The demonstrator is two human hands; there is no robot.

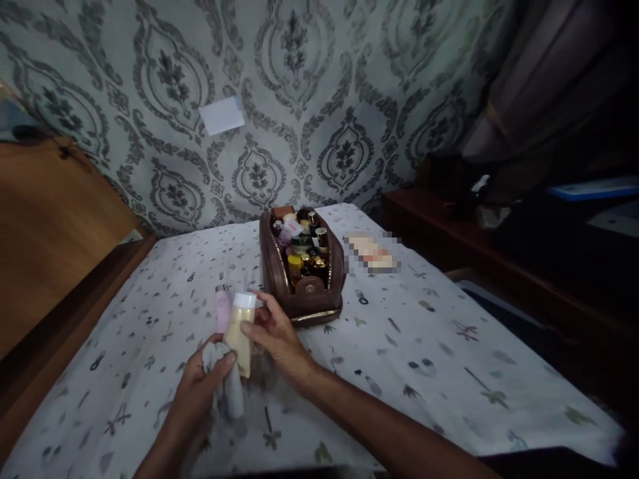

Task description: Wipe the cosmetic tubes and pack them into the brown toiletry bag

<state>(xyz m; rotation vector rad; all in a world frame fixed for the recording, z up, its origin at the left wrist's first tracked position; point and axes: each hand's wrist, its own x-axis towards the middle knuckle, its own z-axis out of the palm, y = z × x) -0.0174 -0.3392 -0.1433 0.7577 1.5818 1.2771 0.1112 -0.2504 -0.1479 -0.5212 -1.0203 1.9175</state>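
A pale yellow squeeze tube (240,332) with a white cap stands cap-up between my two hands. My right hand (277,332) grips it from the right, with the thumb on its front. My left hand (202,379) is closed on a white cloth (232,392), which hangs down and presses against the tube's lower left side. Just behind the tube, a pink bottle (222,309) is partly hidden. Beyond my right hand, an unzipped brown leather cosmetic bag (272,266) holds several small bottles and jars, some with gold caps.
A printed white cloth (399,392) covers the surface under everything. Right of the bag lies a flat, blurred-out item (372,253). A wooden panel (60,219) borders the left side, and dark red furniture (424,226) stands at the right. Patterned wallpaper (344,153) covers the wall behind.
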